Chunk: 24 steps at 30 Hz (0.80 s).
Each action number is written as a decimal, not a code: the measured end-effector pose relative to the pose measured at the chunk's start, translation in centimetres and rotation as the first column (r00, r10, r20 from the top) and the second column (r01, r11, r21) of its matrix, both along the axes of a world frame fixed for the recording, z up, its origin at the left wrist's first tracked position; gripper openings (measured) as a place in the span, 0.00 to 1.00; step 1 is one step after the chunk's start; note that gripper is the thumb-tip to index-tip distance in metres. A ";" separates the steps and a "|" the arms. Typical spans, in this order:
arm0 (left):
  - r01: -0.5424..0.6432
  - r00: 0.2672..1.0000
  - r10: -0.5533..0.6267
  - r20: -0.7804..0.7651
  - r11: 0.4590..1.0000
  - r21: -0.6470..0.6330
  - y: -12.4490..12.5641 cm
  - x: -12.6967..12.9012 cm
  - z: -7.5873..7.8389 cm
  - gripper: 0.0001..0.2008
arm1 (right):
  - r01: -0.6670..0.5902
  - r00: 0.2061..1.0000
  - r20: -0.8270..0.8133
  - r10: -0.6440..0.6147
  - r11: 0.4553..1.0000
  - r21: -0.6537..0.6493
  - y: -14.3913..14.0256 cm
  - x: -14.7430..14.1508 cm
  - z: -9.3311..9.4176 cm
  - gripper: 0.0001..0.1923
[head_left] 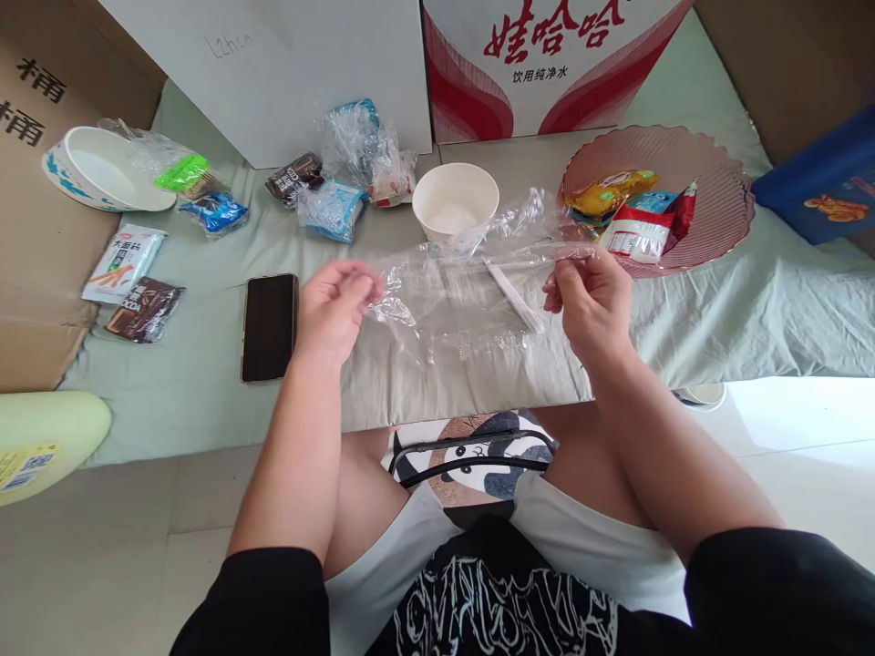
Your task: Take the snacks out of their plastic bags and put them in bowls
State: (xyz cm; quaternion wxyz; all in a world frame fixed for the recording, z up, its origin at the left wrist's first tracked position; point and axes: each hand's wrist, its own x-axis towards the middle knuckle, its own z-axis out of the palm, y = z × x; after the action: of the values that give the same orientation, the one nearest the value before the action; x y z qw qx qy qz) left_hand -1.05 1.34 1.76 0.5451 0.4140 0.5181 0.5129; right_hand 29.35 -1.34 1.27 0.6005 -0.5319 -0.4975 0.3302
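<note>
A clear plastic bag (458, 292) is stretched between my two hands, above the cloth near the table's front edge. My left hand (338, 305) pinches its left end, with thumb and fingers closed. At the other end, my right hand (591, 296) grips the film the same way. Through the plastic shows a thin white strip (512, 296), its kind unclear, slanting toward my right hand. Just behind the bag stands a white paper bowl (456, 196), its near rim partly covered by the film. A dark phone (269, 328) lies beside my left hand.
A pink ribbed plate (725, 214) with several snack packets stands at right. Behind the bowl are bagged snacks (332, 210) and a red-and-white carton (547, 73). At left lie a white tub (109, 173), a snack packet (125, 262) and a brown packet (145, 310).
</note>
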 end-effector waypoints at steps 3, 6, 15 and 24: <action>0.040 0.999 -0.038 0.032 0.995 -0.089 0.1 0.2 0.0 0.16 | 0.003 1.000 0.007 -0.003 1.000 -0.028 -0.1 0.1 0.0 0.09; 0.131 0.979 -0.169 -0.112 0.948 -0.290 0.2 0.3 -0.3 0.11 | -0.014 1.000 -0.005 0.014 0.998 -0.067 0.0 0.3 0.0 0.11; -0.034 0.999 0.034 -0.007 0.998 -0.054 0.7 -0.1 0.5 0.07 | -0.088 0.994 -0.076 0.080 0.989 -0.115 0.2 0.8 -0.4 0.09; 0.042 0.971 -0.043 0.233 0.999 0.006 0.1 -1.6 1.6 0.19 | -0.191 0.969 -0.164 0.186 0.981 -0.015 -0.1 1.7 -0.2 0.15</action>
State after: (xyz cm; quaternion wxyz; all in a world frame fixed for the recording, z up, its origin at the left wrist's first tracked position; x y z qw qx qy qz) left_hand -2.65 1.47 3.40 0.6129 0.3620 0.4413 0.5464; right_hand 31.02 -1.40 1.07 0.5965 -0.4627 -0.4905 0.4353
